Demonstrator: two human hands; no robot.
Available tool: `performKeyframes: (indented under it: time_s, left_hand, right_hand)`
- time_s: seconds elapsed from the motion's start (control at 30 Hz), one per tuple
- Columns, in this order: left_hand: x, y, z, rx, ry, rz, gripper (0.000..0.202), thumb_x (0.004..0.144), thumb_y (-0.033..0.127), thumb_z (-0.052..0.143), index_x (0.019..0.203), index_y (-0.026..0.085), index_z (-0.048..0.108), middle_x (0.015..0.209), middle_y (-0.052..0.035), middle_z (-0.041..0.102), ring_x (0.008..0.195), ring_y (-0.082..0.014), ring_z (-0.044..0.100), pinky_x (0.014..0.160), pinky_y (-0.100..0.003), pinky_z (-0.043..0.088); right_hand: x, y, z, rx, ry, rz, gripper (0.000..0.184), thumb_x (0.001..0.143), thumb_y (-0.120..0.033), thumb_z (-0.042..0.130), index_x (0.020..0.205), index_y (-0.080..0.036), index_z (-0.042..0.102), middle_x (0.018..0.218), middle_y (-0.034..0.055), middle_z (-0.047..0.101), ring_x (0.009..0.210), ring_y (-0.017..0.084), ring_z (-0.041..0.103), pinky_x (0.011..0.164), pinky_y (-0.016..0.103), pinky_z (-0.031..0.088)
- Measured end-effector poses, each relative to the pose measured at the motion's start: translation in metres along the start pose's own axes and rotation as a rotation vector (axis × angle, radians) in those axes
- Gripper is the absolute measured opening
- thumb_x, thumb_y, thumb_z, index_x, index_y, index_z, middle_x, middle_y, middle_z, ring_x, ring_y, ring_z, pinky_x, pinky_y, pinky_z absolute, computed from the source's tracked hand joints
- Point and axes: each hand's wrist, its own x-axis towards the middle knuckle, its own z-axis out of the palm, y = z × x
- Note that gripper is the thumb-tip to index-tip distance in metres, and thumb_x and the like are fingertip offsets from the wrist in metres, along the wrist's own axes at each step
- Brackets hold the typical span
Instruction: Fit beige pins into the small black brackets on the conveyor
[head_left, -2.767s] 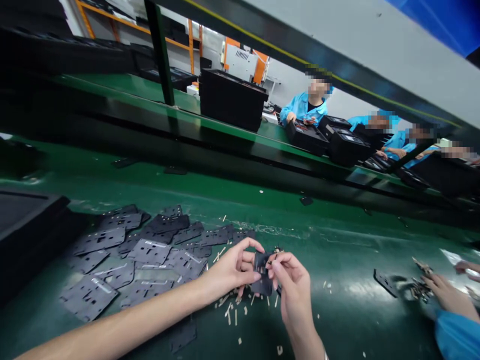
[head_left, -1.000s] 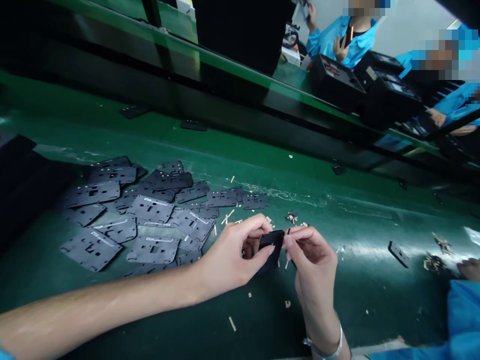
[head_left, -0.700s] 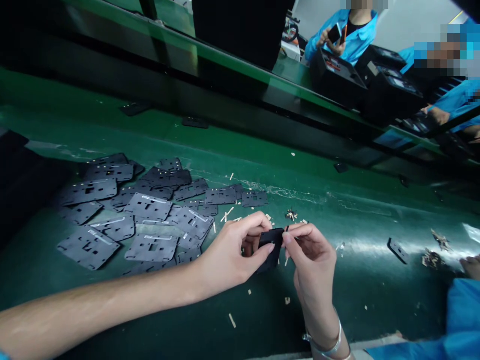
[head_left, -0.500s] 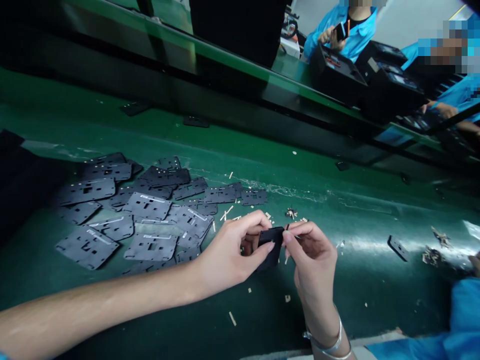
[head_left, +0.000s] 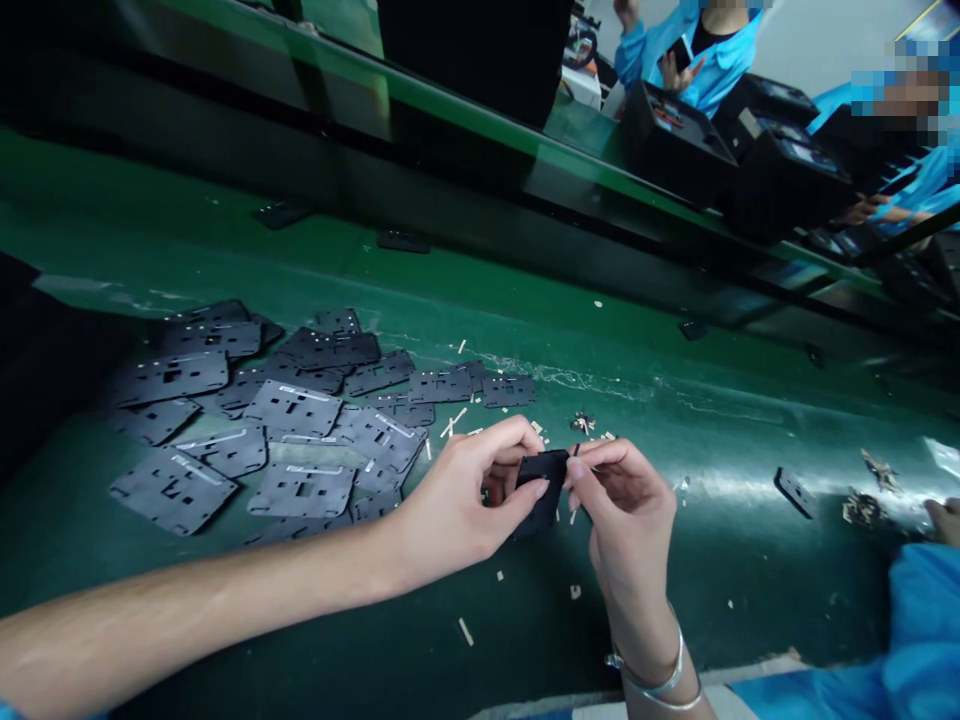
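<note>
Both hands meet over the green belt (head_left: 675,400) around one small black flat piece (head_left: 541,480). My left hand (head_left: 465,500) pinches that piece between thumb and fingers. My right hand (head_left: 626,505) has its fingertips pinched at the piece's upper right corner; whether something tiny sits between them I cannot make out. A silver bracelet (head_left: 652,680) circles the right wrist. To the left of my hands lies a spread of several dark grey flat plates (head_left: 292,410) with cut-outs.
Small pale slivers (head_left: 465,630) litter the belt around my hands. A single black piece (head_left: 793,490) lies to the right, near a co-worker's blue sleeve (head_left: 922,620). Black boxes (head_left: 675,140) stand on the far conveyor, where people in blue work.
The view has dropped from the far line down to the belt. Over the last second both hands have stayed pinched on the black piece, barely shifting.
</note>
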Motion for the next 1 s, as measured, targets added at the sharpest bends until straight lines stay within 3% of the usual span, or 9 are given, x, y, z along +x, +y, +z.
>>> performKeyframes:
  time_s: [0.33,0.5,0.67,0.77,0.83,0.93,1.0]
  left_hand:
    - [0.002,0.003,-0.001,-0.089,0.02,-0.039,0.007,0.082,0.014,0.051,0.081,0.018,0.045,0.066,0.0042,0.05,0.059,-0.0084,0.048,0.052,-0.019,0.036]
    - [0.004,0.005,-0.001,-0.211,0.004,-0.068,0.009,0.081,0.011,0.052,0.081,0.017,0.046,0.067,0.0041,0.055,0.062,-0.0083,0.054,0.056,-0.018,0.04]
    - [0.006,0.004,-0.002,-0.284,-0.021,-0.109,0.009,0.081,0.013,0.054,0.082,0.017,0.046,0.067,0.0038,0.059,0.063,-0.0094,0.059,0.059,-0.02,0.044]
    - [0.009,0.001,-0.004,-0.197,-0.028,-0.104,0.008,0.081,0.017,0.056,0.084,0.016,0.049,0.068,0.0021,0.061,0.066,-0.0115,0.06,0.061,-0.022,0.045]
    - [0.011,-0.003,-0.004,-0.071,0.028,-0.064,0.014,0.081,0.021,0.06,0.09,0.017,0.05,0.073,0.0014,0.063,0.068,-0.0125,0.06,0.059,-0.022,0.045]
    - [0.01,-0.007,-0.003,0.159,0.109,0.025,0.042,0.073,0.025,0.07,0.109,0.021,0.049,0.095,-0.003,0.065,0.084,-0.0176,0.061,0.063,-0.026,0.047]
    - [0.008,-0.009,-0.001,0.237,0.091,0.058,0.052,0.072,0.024,0.071,0.118,0.023,0.047,0.106,-0.005,0.063,0.091,-0.02,0.06,0.068,-0.029,0.049]
  right_hand:
    - [-0.002,-0.005,0.001,-0.108,0.062,-0.018,0.002,0.076,-0.02,0.069,0.076,-0.023,0.069,0.065,-0.0021,0.062,0.057,0.011,0.055,0.05,0.022,0.041]
    - [0.002,-0.005,0.0,-0.09,0.067,0.021,0.02,0.081,-0.029,0.062,0.099,-0.024,0.068,0.072,0.0005,0.067,0.057,0.012,0.057,0.048,0.023,0.041]
    - [0.008,-0.003,-0.004,0.085,-0.08,0.115,0.007,0.075,-0.027,0.069,0.077,-0.02,0.066,0.061,-0.003,0.059,0.046,0.007,0.048,0.04,0.019,0.034]
    - [0.008,-0.002,-0.005,0.127,-0.079,0.142,0.012,0.071,-0.024,0.072,0.069,-0.018,0.063,0.063,-0.003,0.056,0.044,0.005,0.044,0.038,0.017,0.031]
    - [0.008,-0.001,-0.004,0.161,-0.051,0.124,0.012,0.07,-0.023,0.072,0.068,-0.018,0.062,0.068,-0.002,0.057,0.046,0.005,0.045,0.038,0.017,0.031]
    - [0.005,0.001,0.0,0.161,0.0,0.07,0.011,0.07,-0.021,0.072,0.069,-0.019,0.062,0.071,-0.001,0.058,0.048,0.006,0.047,0.038,0.017,0.033]
    - [0.003,0.002,0.003,0.151,-0.003,0.047,0.009,0.07,-0.02,0.072,0.069,-0.019,0.063,0.071,-0.0005,0.059,0.05,0.007,0.048,0.038,0.018,0.034]
